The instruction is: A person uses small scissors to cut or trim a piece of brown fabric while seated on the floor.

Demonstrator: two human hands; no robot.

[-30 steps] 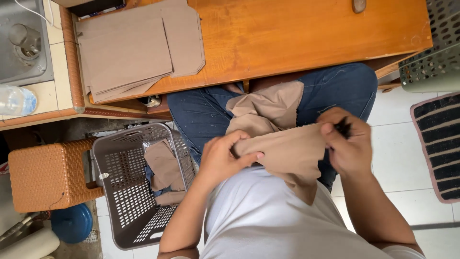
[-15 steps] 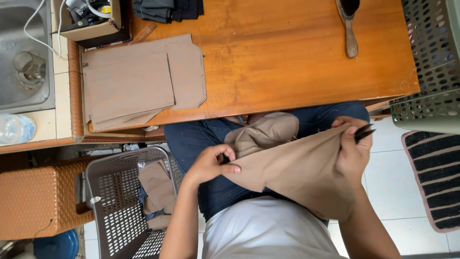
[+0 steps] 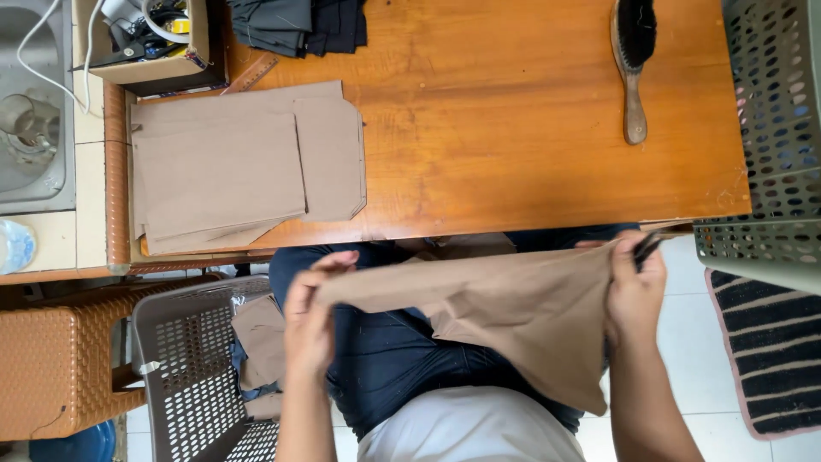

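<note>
A tan piece of cloth (image 3: 505, 312) is stretched flat between both hands over my lap, just below the wooden table's front edge (image 3: 530, 224). My left hand (image 3: 310, 318) grips its left end. My right hand (image 3: 634, 291) grips its right end and also holds a small dark object, partly hidden by the fingers. A stack of flat tan cloth pieces (image 3: 239, 167) lies on the table's left side.
A dark-bristled wooden brush (image 3: 634, 64) lies at the table's far right. A grey perforated basket (image 3: 184, 376) holding tan cloth stands by my left knee, another grey basket (image 3: 774, 154) at the right. Folded dark fabric (image 3: 295, 24), a box of tools (image 3: 145, 38), a striped mat (image 3: 774, 351).
My hands have drawn apart and spread the bunched tan cloth out flat. The view has tilted up, showing more of the table.
</note>
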